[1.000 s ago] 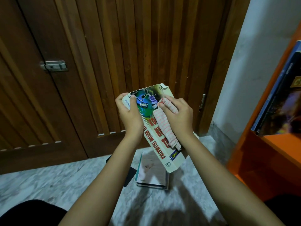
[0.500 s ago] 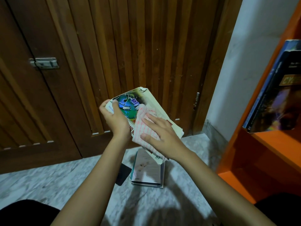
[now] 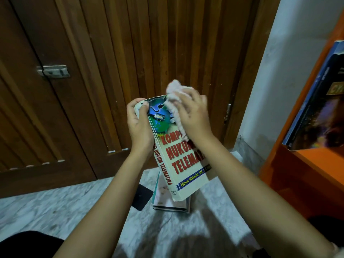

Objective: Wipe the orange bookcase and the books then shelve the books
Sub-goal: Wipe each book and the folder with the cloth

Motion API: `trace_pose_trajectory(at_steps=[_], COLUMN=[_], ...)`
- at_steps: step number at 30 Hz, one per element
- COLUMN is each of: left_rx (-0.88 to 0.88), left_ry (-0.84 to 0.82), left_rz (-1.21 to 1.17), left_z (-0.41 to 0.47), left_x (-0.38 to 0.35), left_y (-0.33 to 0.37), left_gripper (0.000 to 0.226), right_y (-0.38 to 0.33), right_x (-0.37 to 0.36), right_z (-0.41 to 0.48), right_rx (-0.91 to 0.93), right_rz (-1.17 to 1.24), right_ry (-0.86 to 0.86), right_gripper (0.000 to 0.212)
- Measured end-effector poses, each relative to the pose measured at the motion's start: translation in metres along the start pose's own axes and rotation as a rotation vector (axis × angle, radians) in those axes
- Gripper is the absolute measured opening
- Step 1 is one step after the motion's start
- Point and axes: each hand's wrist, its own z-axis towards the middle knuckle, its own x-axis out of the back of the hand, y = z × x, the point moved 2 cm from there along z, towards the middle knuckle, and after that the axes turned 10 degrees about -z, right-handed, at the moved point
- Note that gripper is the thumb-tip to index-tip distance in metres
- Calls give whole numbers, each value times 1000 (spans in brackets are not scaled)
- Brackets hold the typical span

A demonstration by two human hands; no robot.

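I hold a thick cream book (image 3: 183,170) with red title letters and a globe picture upright in front of me. My left hand (image 3: 138,123) grips its upper spine edge, thumb on the cover. My right hand (image 3: 193,112) holds a pink-and-white striped cloth (image 3: 176,101) against the cover's upper right corner; the cloth bunches above my fingers. The orange bookcase (image 3: 305,164) stands at the right, with dark books (image 3: 322,107) leaning on its shelf.
A small stack of books (image 3: 168,202) lies on the marble floor (image 3: 55,207) below the held book, beside a flat black object (image 3: 142,197). A wooden slatted door (image 3: 130,62) with a metal latch (image 3: 54,71) fills the background. A white wall (image 3: 290,71) stands right.
My right hand has swept the cloth from the cover's middle up to its top corner. The book now stands more upright, showing more of its title.
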Motion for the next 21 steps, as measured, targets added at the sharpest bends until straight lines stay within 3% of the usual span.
trace_pose_trajectory(at_steps=[2,4,5,8,9,10,13,14,19,21], left_rx=[-11,-37,-53,-120,-121,-108,-80,-87,-168,-184], left_ry=[44,58,61,95,110,120,120,125,217,289], left_rz=[-4,4,10,30,28,9,-10,1,-12,-28], left_z=[0,1,2,6,8,9,8,7,10,12], left_x=[-1,-2,-3,1,5,7,10,11,18,22], left_y=[0,-1,-3,-4,-4,-4,-5,-6,-6,-4], left_gripper=[5,5,5,5,6,6,6,6,8,8], right_y=[15,14,6,-11,-5,5,38,40,27,41], right_x=[4,-1,-2,-12,-14,-16,-19,-21,-26,-25], right_z=[-1,-19,-30,-64,-70,-72,-69,-70,-95,-101], right_rx=[-281,-386,-314,184,272,241,-229,-307,128,-68], right_rz=[-4,20,26,58,44,43,87,93,112,141], right_ry=[42,51,59,-49,-72,-67,-10,-16,-88,-77], right_gripper=[31,32,32,32,32,32,31,29,32,28])
